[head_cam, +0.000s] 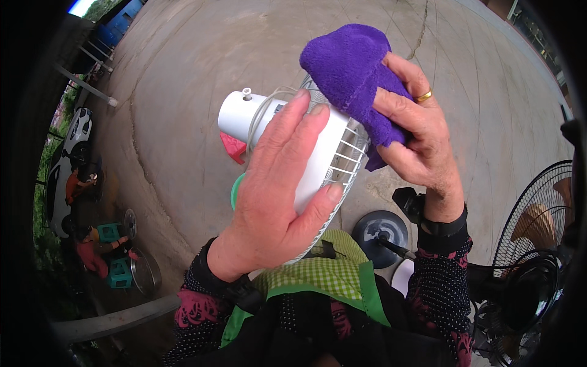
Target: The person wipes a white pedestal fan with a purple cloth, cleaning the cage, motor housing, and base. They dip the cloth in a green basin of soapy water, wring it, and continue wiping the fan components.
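A white electric fan head (316, 158) with a wire guard lies tilted before me, its power cord (257, 120) looped around the motor housing. My left hand (284, 192) rests on the back of the housing, fingers spread, with the thumb at the guard's rim. In my right hand (415, 124), which wears a gold ring, a purple terry cloth (351, 69) is bunched and pressed to the far edge of the guard. The cloth hides part of the guard. Behind the fan, a red object (234, 146) and a green rim (235, 189) show in part.
A round dark fan base (380, 236) with a pole stands on the concrete floor (197, 69). At right is a black fan guard (534, 215) beside dark fan parts. Two people sit at far left near green stools (120, 273), a round metal basin (146, 270) and parked vehicles.
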Demonstrator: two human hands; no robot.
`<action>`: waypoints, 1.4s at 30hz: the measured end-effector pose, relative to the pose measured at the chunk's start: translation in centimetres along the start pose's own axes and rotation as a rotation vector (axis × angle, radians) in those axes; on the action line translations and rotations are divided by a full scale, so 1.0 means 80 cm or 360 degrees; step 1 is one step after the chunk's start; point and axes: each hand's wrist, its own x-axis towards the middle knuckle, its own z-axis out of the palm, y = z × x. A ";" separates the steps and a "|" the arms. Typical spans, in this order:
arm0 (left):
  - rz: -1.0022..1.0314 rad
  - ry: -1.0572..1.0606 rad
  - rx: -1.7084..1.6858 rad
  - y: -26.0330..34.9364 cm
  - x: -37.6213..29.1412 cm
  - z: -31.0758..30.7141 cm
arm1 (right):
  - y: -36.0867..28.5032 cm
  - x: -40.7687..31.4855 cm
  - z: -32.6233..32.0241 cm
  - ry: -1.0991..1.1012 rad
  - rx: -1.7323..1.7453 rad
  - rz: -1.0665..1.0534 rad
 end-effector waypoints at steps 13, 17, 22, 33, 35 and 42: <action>-0.0548 0.0010 -0.0482 0.025 -0.012 -0.014 | -0.035 -0.075 0.140 0.1060 -0.0052 -0.0186; -0.0727 0.0207 -0.0775 0.031 -0.012 -0.005 | 0.029 -0.070 0.137 0.1065 -0.0034 0.0497; -0.0682 0.0346 -0.0516 0.029 -0.013 0.001 | 0.157 -0.082 0.177 0.1456 0.0394 0.1077; -0.0588 0.0472 -0.0478 0.032 -0.001 0.012 | 0.097 -0.220 0.294 0.1246 0.0595 0.1699; -0.0518 0.0440 -0.0516 0.031 0.001 0.014 | 0.058 -0.224 0.292 0.1285 0.0628 0.1642; -0.0559 0.0462 -0.0266 0.029 0.004 0.012 | -0.026 -0.204 0.243 0.1094 0.0732 0.1215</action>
